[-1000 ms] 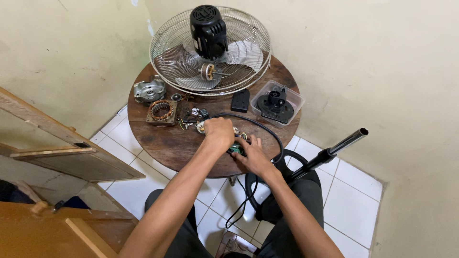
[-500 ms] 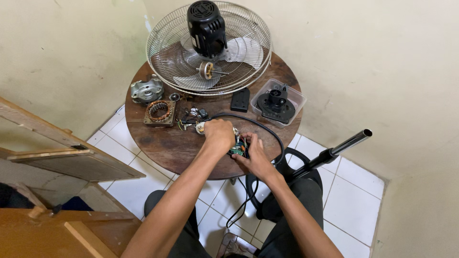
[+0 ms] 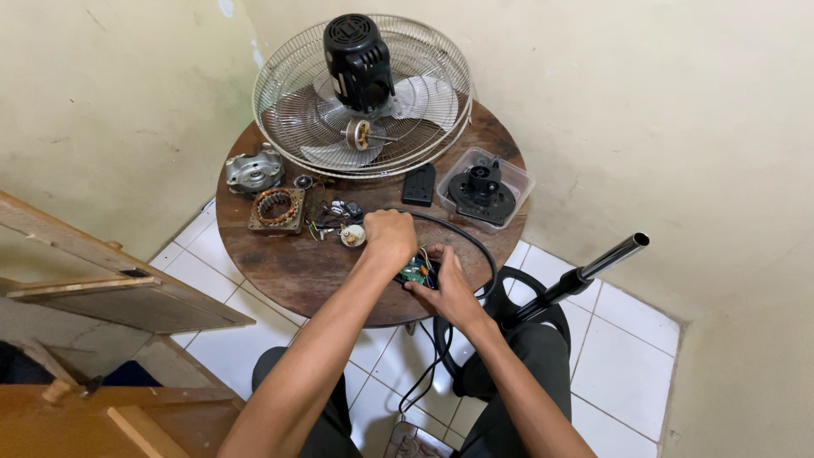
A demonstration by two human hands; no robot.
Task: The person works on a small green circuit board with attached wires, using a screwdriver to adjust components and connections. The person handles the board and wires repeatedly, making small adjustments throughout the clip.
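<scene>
Over the near right part of a round wooden table (image 3: 280, 271), both my hands work on a small green circuit board (image 3: 415, 271) with coloured wires. My left hand (image 3: 388, 237) is curled over the board from above, and what its fingers grip is hidden. My right hand (image 3: 447, 284) holds the board from the near side. A black cable (image 3: 475, 246) loops around my hands and drops off the table edge.
A wire fan cage (image 3: 365, 97) with blades and a black motor lies at the back. A copper-wound stator (image 3: 275, 208), a metal motor cover (image 3: 253, 170), small loose parts (image 3: 335, 216), a black plate (image 3: 419, 184) and a clear tray (image 3: 487, 187) lie around. A black stand pole (image 3: 585, 271) leans at right.
My hands stay on the board in nearly the same spot. The view has shifted slightly, so the table sits a little lower in frame.
</scene>
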